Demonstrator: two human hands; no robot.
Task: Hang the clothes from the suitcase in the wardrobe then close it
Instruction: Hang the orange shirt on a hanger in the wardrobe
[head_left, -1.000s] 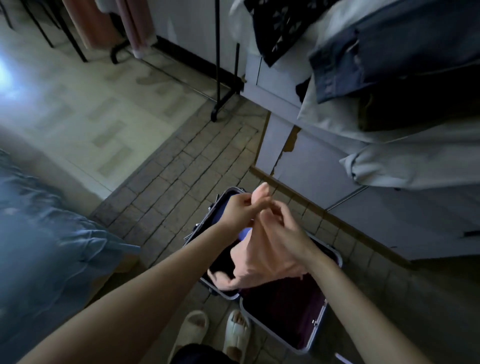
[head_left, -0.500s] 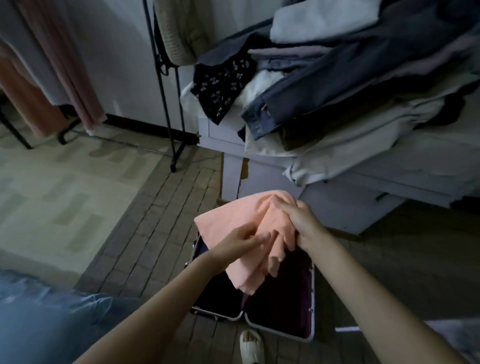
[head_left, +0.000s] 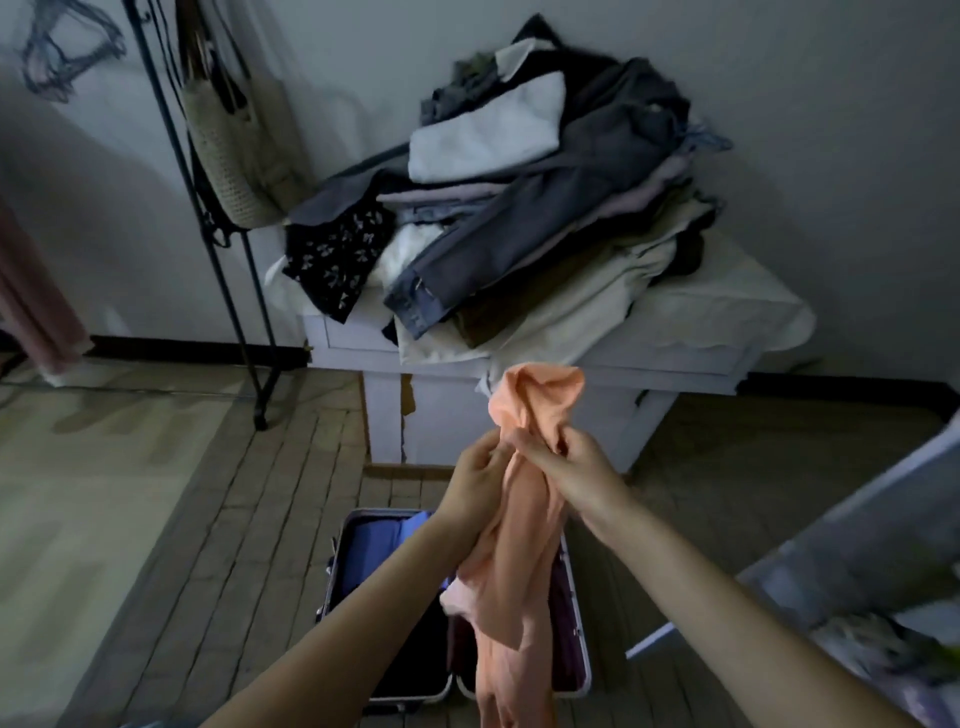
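Observation:
A peach-coloured garment (head_left: 519, 561) hangs bunched in front of me, held up over the open suitcase (head_left: 358, 561) on the floor. My left hand (head_left: 475, 480) grips its left side and my right hand (head_left: 576, 467) grips its right side, both just below the bunched top. The garment's lower part trails down across the suitcase. A blue folded item (head_left: 384, 535) lies in the suitcase's left half; the right half has a dark purple lining. No wardrobe is clearly in view.
A white low table (head_left: 675, 332) against the wall carries a big heap of clothes (head_left: 519, 208). A black metal rack (head_left: 228, 291) with a knitted bag (head_left: 228, 140) stands to its left. Pink fabric (head_left: 31, 291) hangs at the far left. A pale edge (head_left: 857, 545) juts in at right.
My view has tilted up from the floor to the wall. Both hands have lifted the peach garment higher out of the suitcase, and it now hangs long instead of bundled.

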